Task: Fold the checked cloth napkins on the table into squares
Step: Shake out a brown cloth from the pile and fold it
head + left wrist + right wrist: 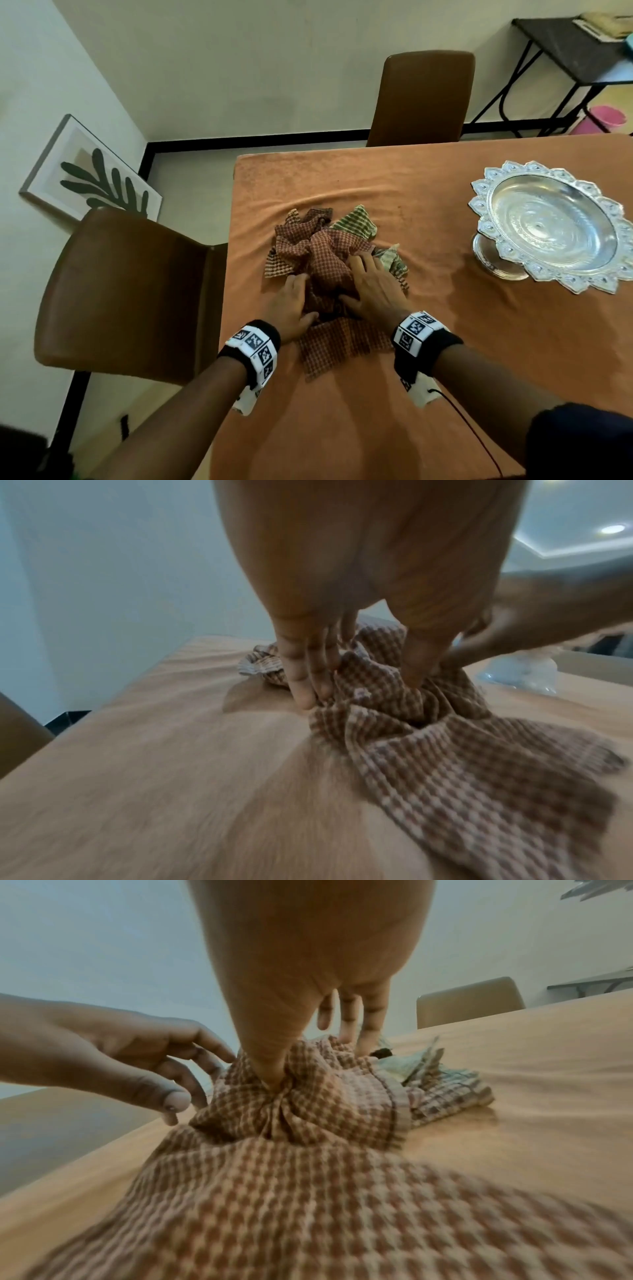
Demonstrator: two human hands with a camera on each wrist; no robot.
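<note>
A crumpled pile of checked napkins (318,250) lies in the middle of the table (428,359). A red-brown napkin (339,346) is on top, with one flat end trailing toward me. A green checked napkin (356,222) shows at the back right of the pile. My left hand (291,303) holds the near left side of the red-brown napkin (377,696), a bunched fold of it between fingers (304,674) and thumb. My right hand (373,284) lies on the pile. Its thumb digs into the gathered red-brown napkin (308,1110) and its fingers (363,1034) reach over the top.
An ornate silver pedestal bowl (551,222) stands at the right of the orange-clothed table. One brown chair (130,294) is at the left edge, another (421,99) at the far side. A framed leaf print (89,174) leans on the wall.
</note>
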